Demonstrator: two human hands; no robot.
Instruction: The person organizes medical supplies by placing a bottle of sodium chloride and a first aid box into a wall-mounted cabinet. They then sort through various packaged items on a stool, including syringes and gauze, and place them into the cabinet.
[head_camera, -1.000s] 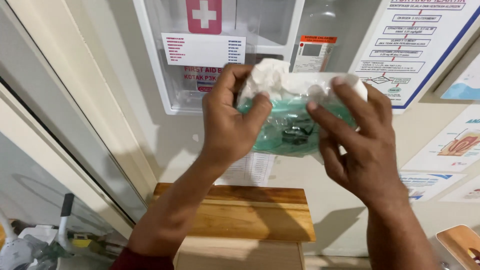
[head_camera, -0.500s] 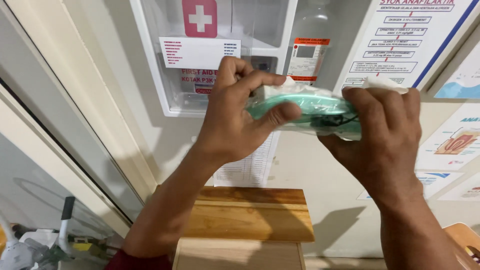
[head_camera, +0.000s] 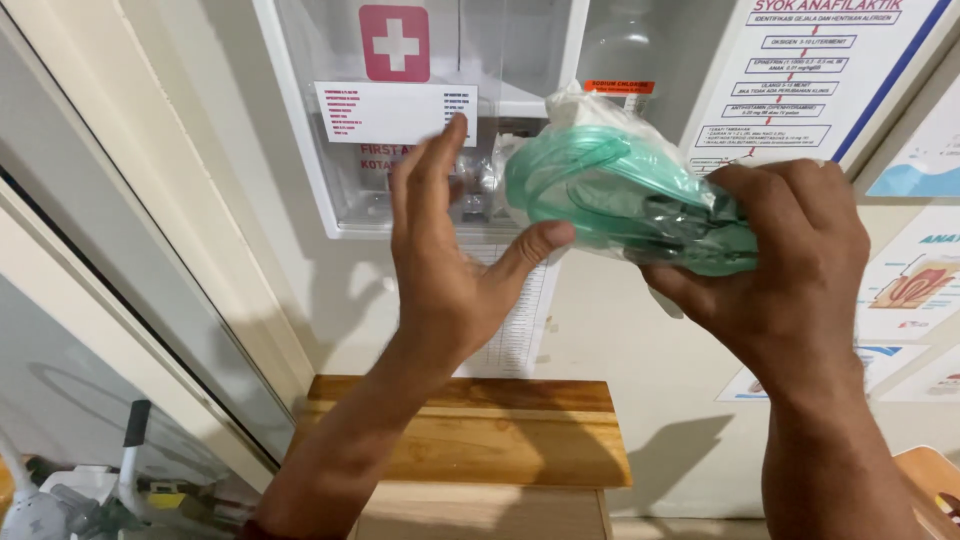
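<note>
The right hand (head_camera: 790, 290) is clamped around a clear plastic bag (head_camera: 620, 185) with a green oxygen mask inside, holding it up in front of the wall-mounted first-aid cabinet (head_camera: 420, 120). The left hand (head_camera: 450, 270) is spread, fingers straight, its thumb just touching the bag's underside. Below stands a wooden cabinet (head_camera: 480, 440), and posters (head_camera: 800, 70) hang on the wall to the right.

Both our hands raised in front of us

Our left hand (head_camera: 455, 270) is open, fingers straight toward twelve o'clock, thumb out toward two. Our right hand (head_camera: 790, 275), at three o'clock of it, is curled closed, knuckles up, forearm dropping toward six.
</note>
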